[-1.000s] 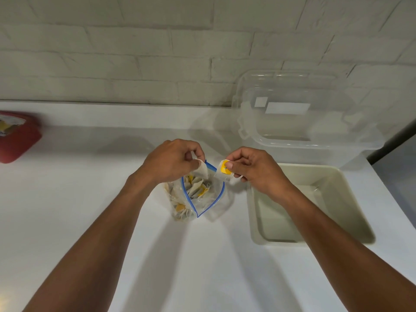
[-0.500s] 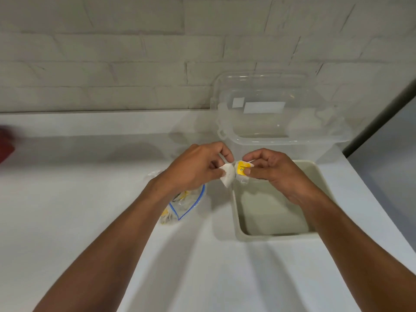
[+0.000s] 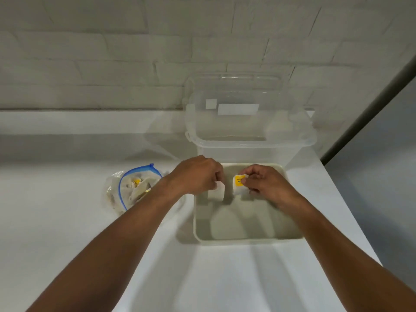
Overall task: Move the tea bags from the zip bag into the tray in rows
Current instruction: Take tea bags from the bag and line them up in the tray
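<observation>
Tea bags (image 3: 218,192) over tray's (image 3: 247,242) far half.

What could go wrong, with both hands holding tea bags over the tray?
The white tea bag in the left hand and the yellow-tagged tea bag in the right hand hang close together, so they might land crooked or overlapping instead of starting a row in the tray. The zip bag lies open, so bags could spill.

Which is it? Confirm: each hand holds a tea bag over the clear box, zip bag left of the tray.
Wrong: head view shows the left hand and right hand holding tea bags over the tray, not the clear box. Zip bag lies left.
</observation>
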